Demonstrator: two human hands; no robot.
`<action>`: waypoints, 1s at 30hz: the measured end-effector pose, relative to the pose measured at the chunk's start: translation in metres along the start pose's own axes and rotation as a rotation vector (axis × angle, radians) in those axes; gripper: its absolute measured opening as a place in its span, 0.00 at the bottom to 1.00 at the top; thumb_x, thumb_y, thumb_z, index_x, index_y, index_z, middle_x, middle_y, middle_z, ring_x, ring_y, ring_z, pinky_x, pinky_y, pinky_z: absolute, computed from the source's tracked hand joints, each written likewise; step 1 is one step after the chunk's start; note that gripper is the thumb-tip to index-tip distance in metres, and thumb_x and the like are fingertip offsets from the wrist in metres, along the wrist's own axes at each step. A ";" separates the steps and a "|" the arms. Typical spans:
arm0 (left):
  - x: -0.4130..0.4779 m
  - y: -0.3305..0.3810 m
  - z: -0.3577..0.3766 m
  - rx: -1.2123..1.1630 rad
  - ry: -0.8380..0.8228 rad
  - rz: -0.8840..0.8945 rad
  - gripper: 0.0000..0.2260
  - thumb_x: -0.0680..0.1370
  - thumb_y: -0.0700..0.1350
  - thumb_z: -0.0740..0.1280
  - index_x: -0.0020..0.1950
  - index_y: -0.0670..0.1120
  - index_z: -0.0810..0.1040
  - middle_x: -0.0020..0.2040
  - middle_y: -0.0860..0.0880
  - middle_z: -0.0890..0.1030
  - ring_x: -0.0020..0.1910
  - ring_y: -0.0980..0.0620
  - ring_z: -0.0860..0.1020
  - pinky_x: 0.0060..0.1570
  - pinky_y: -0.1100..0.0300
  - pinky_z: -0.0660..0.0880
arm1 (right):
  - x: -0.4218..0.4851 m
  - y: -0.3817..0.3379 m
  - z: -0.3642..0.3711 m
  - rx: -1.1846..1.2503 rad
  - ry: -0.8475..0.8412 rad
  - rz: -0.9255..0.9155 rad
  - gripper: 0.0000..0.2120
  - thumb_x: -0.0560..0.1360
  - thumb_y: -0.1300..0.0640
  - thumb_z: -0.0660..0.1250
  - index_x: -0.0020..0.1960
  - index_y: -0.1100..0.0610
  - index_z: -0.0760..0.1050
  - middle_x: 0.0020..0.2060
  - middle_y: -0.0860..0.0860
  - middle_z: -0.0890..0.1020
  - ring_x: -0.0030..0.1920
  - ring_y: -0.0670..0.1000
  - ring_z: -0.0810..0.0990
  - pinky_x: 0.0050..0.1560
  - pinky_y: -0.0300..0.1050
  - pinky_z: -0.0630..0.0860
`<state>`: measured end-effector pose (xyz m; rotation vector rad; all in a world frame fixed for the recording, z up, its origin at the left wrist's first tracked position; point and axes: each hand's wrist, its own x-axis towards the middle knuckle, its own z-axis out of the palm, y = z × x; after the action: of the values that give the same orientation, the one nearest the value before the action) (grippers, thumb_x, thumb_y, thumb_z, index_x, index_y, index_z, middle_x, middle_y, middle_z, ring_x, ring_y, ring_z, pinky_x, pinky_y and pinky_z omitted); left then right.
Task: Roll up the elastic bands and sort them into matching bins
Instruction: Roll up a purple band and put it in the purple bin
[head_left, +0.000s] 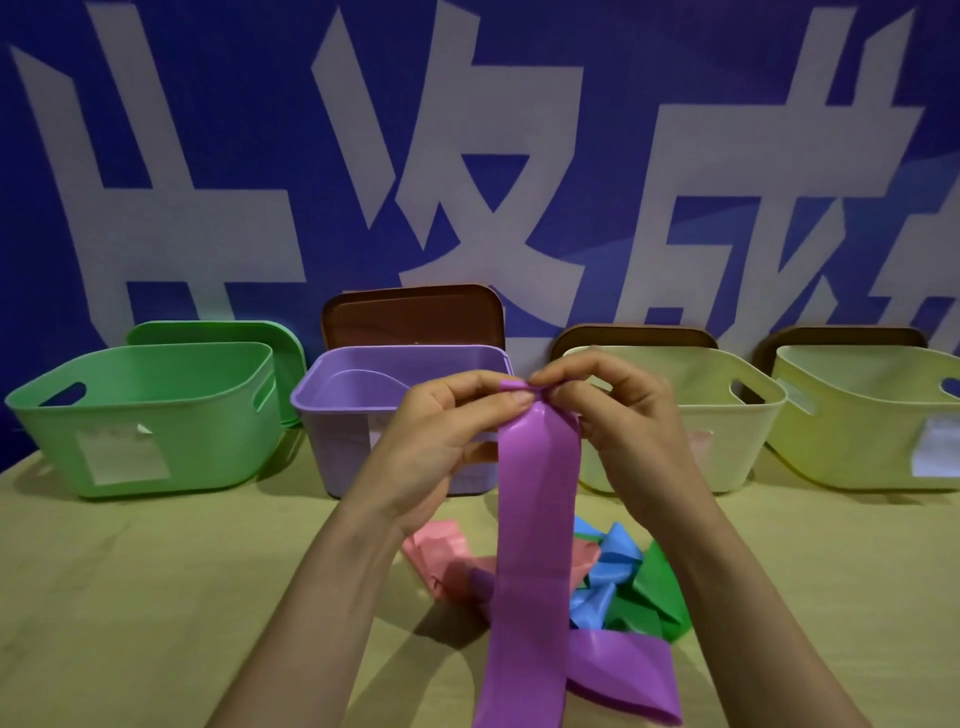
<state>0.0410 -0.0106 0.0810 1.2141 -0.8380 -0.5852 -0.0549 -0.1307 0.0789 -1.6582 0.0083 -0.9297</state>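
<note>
Purple band (537, 499) top end pinched btwn left hand (441, 441) & right hand (618, 415) grips.

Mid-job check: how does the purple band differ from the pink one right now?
The purple band is lifted, its top end pinched by the left hand and right hand; the pink band lies on the table, untouched. The purple band hangs long and mostly smooth; the pink band is crumpled in a heap. Shared: both are flat elastic strips, not fully rolled.
</note>
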 end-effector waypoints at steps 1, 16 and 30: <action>0.000 0.000 0.000 0.008 -0.004 0.004 0.05 0.74 0.38 0.68 0.44 0.45 0.83 0.40 0.48 0.83 0.39 0.54 0.80 0.37 0.64 0.77 | 0.000 0.001 0.001 -0.026 0.028 -0.006 0.12 0.69 0.64 0.64 0.36 0.50 0.83 0.39 0.51 0.81 0.39 0.47 0.79 0.39 0.38 0.74; 0.002 -0.004 0.003 0.104 0.100 0.147 0.08 0.69 0.48 0.69 0.45 0.47 0.83 0.40 0.49 0.85 0.40 0.54 0.82 0.39 0.64 0.78 | 0.000 -0.007 -0.013 0.007 -0.155 0.140 0.09 0.74 0.62 0.67 0.53 0.55 0.81 0.45 0.52 0.83 0.46 0.48 0.81 0.43 0.41 0.79; 0.003 -0.008 0.003 0.220 0.097 0.196 0.05 0.75 0.41 0.68 0.45 0.50 0.82 0.41 0.52 0.85 0.43 0.57 0.83 0.41 0.64 0.78 | 0.003 -0.006 -0.015 -0.100 -0.080 0.113 0.06 0.72 0.64 0.68 0.47 0.59 0.83 0.40 0.53 0.85 0.42 0.44 0.83 0.41 0.34 0.77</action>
<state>0.0410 -0.0164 0.0743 1.3299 -0.9440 -0.2780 -0.0646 -0.1426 0.0854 -1.7678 0.0953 -0.7881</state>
